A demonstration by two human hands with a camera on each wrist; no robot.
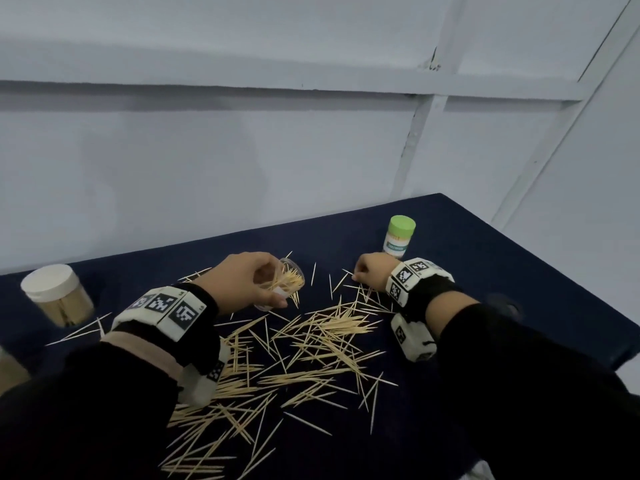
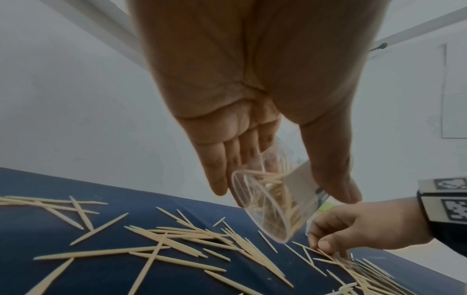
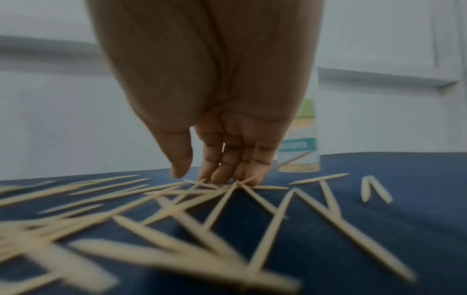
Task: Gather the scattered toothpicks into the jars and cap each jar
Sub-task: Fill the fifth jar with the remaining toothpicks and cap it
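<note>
the left hand (image 1: 242,282) grips a clear open jar (image 1: 284,287) just left of the head view's centre, thumb on the near side and fingers (image 2: 217,169) curled round the far side. the jar is tilted, lifted off the table, with its open mouth turned toward the right hand and a bundle of toothpicks lying inside it. in the left wrist view its round clear base (image 2: 262,205) faces the camera, low and right of centre.

the right hand (image 1: 370,275) sits just right of centre in the head view, fingers bent down onto the table with their tips (image 3: 222,177) pressing on several crossing toothpicks. the thumb (image 3: 180,157) hangs apart from the fingers; i cannot tell whether anything is actually pinched.

the scattered toothpicks (image 1: 311,344) cover the dark blue table (image 1: 502,258) from the hands down to the lower middle of the frame, thickest between and below the two wrists.

behind the right hand, close to it, stands a green-capped jar (image 1: 400,239), upright, with a label. at the left edge of the frame stands a white-capped jar (image 1: 57,294), packed with toothpicks, well apart from the left hand.
</note>
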